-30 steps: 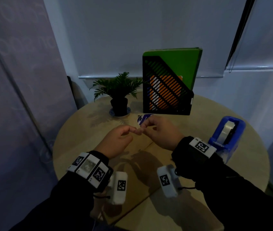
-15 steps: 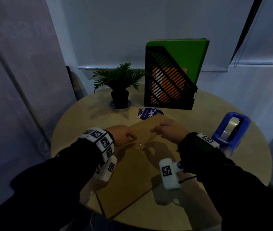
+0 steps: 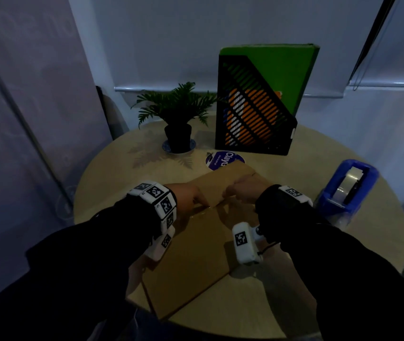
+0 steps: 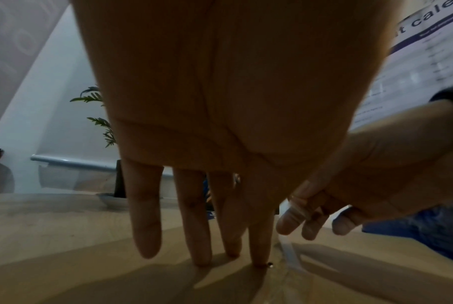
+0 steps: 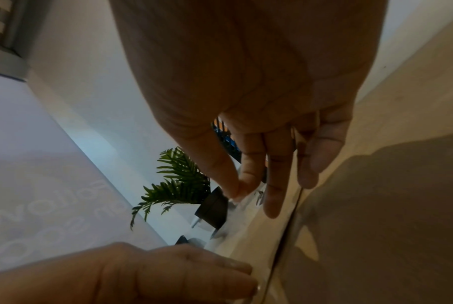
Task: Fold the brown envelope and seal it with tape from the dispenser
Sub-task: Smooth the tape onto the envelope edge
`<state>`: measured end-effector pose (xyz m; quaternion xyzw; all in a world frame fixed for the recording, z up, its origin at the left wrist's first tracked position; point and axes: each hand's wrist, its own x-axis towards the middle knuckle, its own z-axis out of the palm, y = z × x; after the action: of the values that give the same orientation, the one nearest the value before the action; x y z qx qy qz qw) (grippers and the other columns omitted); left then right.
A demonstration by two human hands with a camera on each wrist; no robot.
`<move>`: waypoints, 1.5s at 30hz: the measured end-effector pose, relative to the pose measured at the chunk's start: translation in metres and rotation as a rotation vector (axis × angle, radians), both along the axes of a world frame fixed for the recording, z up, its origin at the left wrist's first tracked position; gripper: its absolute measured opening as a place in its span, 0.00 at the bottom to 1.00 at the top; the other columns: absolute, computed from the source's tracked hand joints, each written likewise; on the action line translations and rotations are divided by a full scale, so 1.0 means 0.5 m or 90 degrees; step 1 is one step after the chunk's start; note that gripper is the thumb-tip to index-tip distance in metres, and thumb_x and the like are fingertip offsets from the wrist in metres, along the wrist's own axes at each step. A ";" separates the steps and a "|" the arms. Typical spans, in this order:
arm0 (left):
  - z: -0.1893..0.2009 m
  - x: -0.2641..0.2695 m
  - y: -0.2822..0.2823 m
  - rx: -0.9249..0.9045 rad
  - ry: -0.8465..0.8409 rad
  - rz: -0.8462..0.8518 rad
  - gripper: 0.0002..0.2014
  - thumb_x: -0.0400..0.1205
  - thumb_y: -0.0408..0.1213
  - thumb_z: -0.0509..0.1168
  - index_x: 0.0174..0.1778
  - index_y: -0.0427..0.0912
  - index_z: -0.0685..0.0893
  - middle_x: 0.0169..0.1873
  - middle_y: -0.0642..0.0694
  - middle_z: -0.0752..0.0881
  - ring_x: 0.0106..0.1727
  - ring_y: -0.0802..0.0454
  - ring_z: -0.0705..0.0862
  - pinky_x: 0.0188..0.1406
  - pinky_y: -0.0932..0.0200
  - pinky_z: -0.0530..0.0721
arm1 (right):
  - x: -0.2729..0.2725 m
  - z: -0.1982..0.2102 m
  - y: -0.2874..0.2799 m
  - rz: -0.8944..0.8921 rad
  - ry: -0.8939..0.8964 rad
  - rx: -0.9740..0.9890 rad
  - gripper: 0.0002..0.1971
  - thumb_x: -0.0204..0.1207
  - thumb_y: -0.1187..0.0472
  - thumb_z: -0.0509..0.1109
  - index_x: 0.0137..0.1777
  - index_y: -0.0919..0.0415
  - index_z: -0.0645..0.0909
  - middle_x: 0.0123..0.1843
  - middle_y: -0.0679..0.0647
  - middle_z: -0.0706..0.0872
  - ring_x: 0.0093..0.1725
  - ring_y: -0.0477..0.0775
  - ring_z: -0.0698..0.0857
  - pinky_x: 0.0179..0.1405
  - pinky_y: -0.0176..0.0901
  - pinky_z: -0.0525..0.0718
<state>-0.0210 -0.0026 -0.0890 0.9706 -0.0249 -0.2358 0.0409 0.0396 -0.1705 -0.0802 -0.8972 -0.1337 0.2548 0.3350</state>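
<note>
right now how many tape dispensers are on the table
1: the blue tape dispenser stands near the table's right edge, beside the right hand. None other shows.

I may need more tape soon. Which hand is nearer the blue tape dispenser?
Right. The right hand rests on the brown envelope, just left of the tape dispenser; the left hand lies farther left across the envelope.

Both hands came down from mid-air; left hand (image 3: 188, 196) fingertips now press the envelope (image 3: 196, 254)
</note>
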 end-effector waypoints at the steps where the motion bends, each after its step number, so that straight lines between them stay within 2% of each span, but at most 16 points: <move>1: 0.000 0.001 0.001 0.006 -0.001 -0.005 0.27 0.82 0.23 0.54 0.75 0.51 0.76 0.77 0.48 0.73 0.75 0.48 0.73 0.76 0.46 0.71 | 0.004 -0.005 0.002 -0.002 0.001 -0.002 0.12 0.78 0.60 0.68 0.35 0.66 0.80 0.29 0.53 0.70 0.28 0.50 0.68 0.27 0.39 0.65; 4: -0.002 -0.001 0.001 0.035 -0.007 -0.020 0.28 0.82 0.24 0.56 0.75 0.54 0.74 0.78 0.48 0.70 0.77 0.46 0.71 0.76 0.45 0.70 | 0.015 -0.015 0.007 -0.010 0.013 -0.006 0.09 0.75 0.58 0.71 0.43 0.66 0.85 0.36 0.56 0.80 0.32 0.51 0.75 0.29 0.39 0.71; 9: 0.020 -0.017 -0.016 0.041 -0.022 -0.071 0.26 0.84 0.24 0.53 0.76 0.49 0.74 0.79 0.46 0.68 0.79 0.48 0.67 0.76 0.55 0.65 | 0.030 -0.029 0.016 0.025 0.012 -0.048 0.09 0.76 0.56 0.70 0.49 0.61 0.85 0.32 0.51 0.76 0.29 0.47 0.72 0.28 0.37 0.71; 11: 0.031 -0.022 -0.023 0.031 -0.026 -0.088 0.25 0.85 0.24 0.52 0.77 0.44 0.73 0.78 0.43 0.69 0.78 0.47 0.68 0.69 0.63 0.62 | 0.035 -0.036 0.018 0.000 0.037 -0.009 0.04 0.74 0.59 0.71 0.43 0.59 0.81 0.33 0.49 0.76 0.30 0.45 0.74 0.31 0.36 0.74; 13: 0.034 -0.023 -0.024 0.030 -0.027 -0.091 0.25 0.85 0.24 0.51 0.78 0.43 0.71 0.79 0.43 0.69 0.78 0.48 0.67 0.65 0.66 0.60 | 0.039 -0.040 0.021 -0.012 0.038 -0.011 0.10 0.74 0.60 0.72 0.34 0.55 0.76 0.33 0.49 0.76 0.31 0.45 0.74 0.31 0.35 0.75; 16: 0.033 -0.026 -0.024 0.037 -0.019 -0.077 0.26 0.85 0.24 0.52 0.78 0.47 0.71 0.80 0.45 0.66 0.79 0.48 0.65 0.73 0.60 0.62 | 0.036 -0.038 0.032 0.009 0.019 -0.076 0.13 0.75 0.53 0.72 0.32 0.56 0.76 0.32 0.51 0.76 0.29 0.48 0.73 0.27 0.38 0.72; 21: 0.037 -0.031 -0.024 0.030 -0.012 -0.080 0.24 0.86 0.27 0.53 0.77 0.46 0.72 0.79 0.46 0.68 0.79 0.47 0.67 0.73 0.57 0.64 | 0.039 -0.039 0.041 0.047 0.003 -0.117 0.14 0.75 0.52 0.72 0.50 0.64 0.86 0.36 0.54 0.81 0.33 0.51 0.77 0.27 0.38 0.73; 23: 0.041 -0.031 -0.024 0.032 0.003 -0.082 0.24 0.85 0.25 0.53 0.77 0.45 0.72 0.79 0.45 0.69 0.78 0.47 0.68 0.72 0.58 0.64 | 0.042 -0.044 0.043 0.029 0.017 -0.090 0.12 0.74 0.55 0.73 0.49 0.64 0.86 0.42 0.57 0.83 0.39 0.54 0.80 0.34 0.42 0.79; 25: 0.044 -0.030 -0.025 0.030 0.008 -0.083 0.24 0.85 0.25 0.52 0.78 0.43 0.72 0.79 0.44 0.69 0.79 0.47 0.68 0.70 0.60 0.62 | 0.044 -0.051 0.047 0.003 0.044 -0.036 0.04 0.72 0.61 0.73 0.40 0.60 0.82 0.46 0.59 0.84 0.44 0.56 0.82 0.49 0.50 0.86; 27: 0.044 -0.030 -0.024 0.022 0.003 -0.080 0.24 0.85 0.25 0.53 0.78 0.43 0.72 0.80 0.45 0.68 0.79 0.49 0.67 0.68 0.64 0.60 | 0.049 -0.057 0.050 -0.015 0.058 -0.006 0.06 0.70 0.64 0.74 0.35 0.59 0.79 0.48 0.61 0.84 0.47 0.57 0.83 0.60 0.54 0.87; 29: 0.042 -0.031 -0.023 0.016 -0.005 -0.081 0.22 0.86 0.27 0.53 0.77 0.42 0.73 0.80 0.45 0.69 0.79 0.50 0.67 0.69 0.64 0.60 | 0.047 -0.055 0.052 0.002 0.041 -0.039 0.05 0.71 0.61 0.73 0.38 0.60 0.81 0.44 0.58 0.84 0.42 0.55 0.83 0.50 0.50 0.88; 31: 0.039 -0.031 -0.022 0.014 -0.011 -0.082 0.21 0.87 0.30 0.53 0.76 0.44 0.74 0.80 0.46 0.69 0.79 0.50 0.68 0.73 0.62 0.62 | 0.044 -0.047 0.053 0.029 0.009 -0.111 0.10 0.74 0.55 0.72 0.46 0.62 0.84 0.39 0.56 0.83 0.34 0.52 0.79 0.34 0.41 0.80; 32: 0.038 -0.031 -0.021 0.019 -0.009 -0.078 0.21 0.87 0.30 0.53 0.76 0.45 0.74 0.80 0.47 0.68 0.80 0.50 0.66 0.75 0.60 0.62 | 0.041 -0.043 0.052 0.037 0.004 -0.131 0.12 0.75 0.54 0.71 0.49 0.63 0.85 0.39 0.55 0.83 0.33 0.51 0.78 0.31 0.39 0.76; 36: 0.035 -0.027 -0.020 0.033 0.009 -0.073 0.22 0.86 0.28 0.54 0.76 0.45 0.74 0.81 0.47 0.66 0.81 0.49 0.65 0.77 0.56 0.62 | 0.036 -0.038 0.054 0.063 -0.001 -0.165 0.15 0.76 0.53 0.69 0.54 0.64 0.86 0.39 0.54 0.82 0.33 0.50 0.78 0.32 0.39 0.76; 41: 0.033 -0.022 -0.021 0.034 0.018 -0.056 0.21 0.85 0.27 0.55 0.73 0.42 0.78 0.81 0.48 0.67 0.81 0.49 0.65 0.78 0.53 0.64 | 0.036 -0.038 0.054 0.051 -0.003 -0.160 0.09 0.75 0.55 0.70 0.46 0.62 0.84 0.38 0.55 0.80 0.32 0.52 0.76 0.31 0.40 0.73; 45: 0.030 -0.022 -0.019 0.030 0.032 -0.024 0.24 0.84 0.27 0.54 0.75 0.50 0.76 0.81 0.51 0.67 0.80 0.49 0.66 0.79 0.48 0.66 | 0.035 -0.038 0.054 0.050 -0.008 -0.157 0.09 0.77 0.56 0.68 0.43 0.63 0.80 0.36 0.55 0.79 0.30 0.52 0.75 0.31 0.41 0.73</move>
<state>-0.0318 -0.0119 -0.0742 0.9645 -0.0367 -0.2612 0.0142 0.0570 -0.1434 -0.0993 -0.9273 -0.1384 0.2765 0.2109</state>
